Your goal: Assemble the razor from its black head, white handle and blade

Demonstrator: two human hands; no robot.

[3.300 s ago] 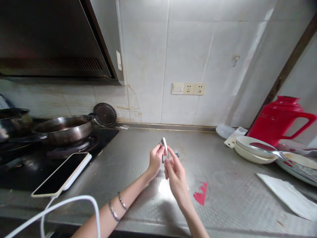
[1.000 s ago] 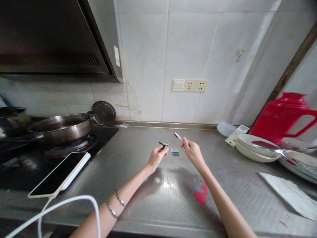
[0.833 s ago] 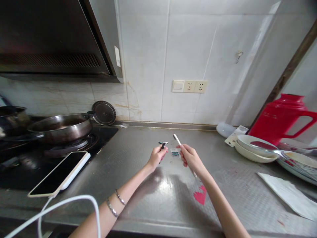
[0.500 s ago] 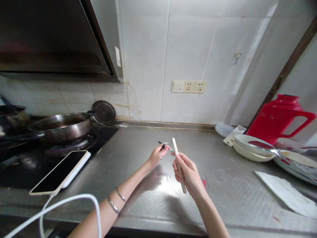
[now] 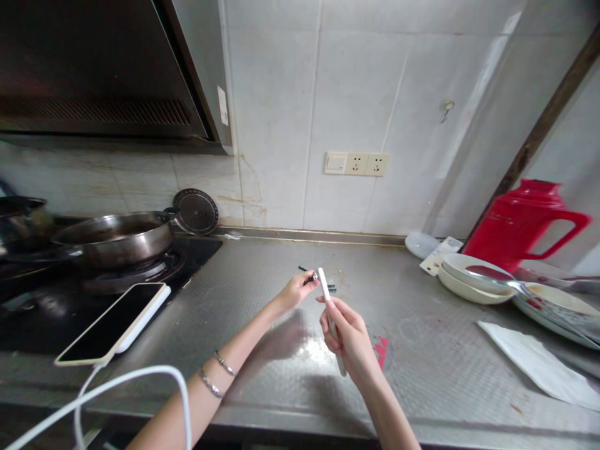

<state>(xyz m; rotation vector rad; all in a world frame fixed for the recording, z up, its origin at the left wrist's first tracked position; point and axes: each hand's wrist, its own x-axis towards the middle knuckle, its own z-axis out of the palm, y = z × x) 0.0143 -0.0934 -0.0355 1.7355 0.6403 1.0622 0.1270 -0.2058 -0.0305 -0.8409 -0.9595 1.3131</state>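
A person's left hand (image 5: pixel 294 292) pinches a small dark-and-silver piece (image 5: pixel 315 275) between thumb and fingers over the middle of a metal worktop (image 5: pixel 262 265), between its front and back edges. The right hand (image 5: pixel 347 326), fingers closed around a slim white stick (image 5: pixel 324 284), holds it tilted, upper end toward the back edge and overlapping the piece; whether the two touch cannot be told from this angle. Careful handling here likely calls for a steady left pinch that leaves the silver part exposed, and small finger movements to line up the stick's tip before any pressure is applied. Dark strips (image 5: pixel 332 288) lie just beyond the right hand, toward the back edge, best left undisturbed by the knuckles.
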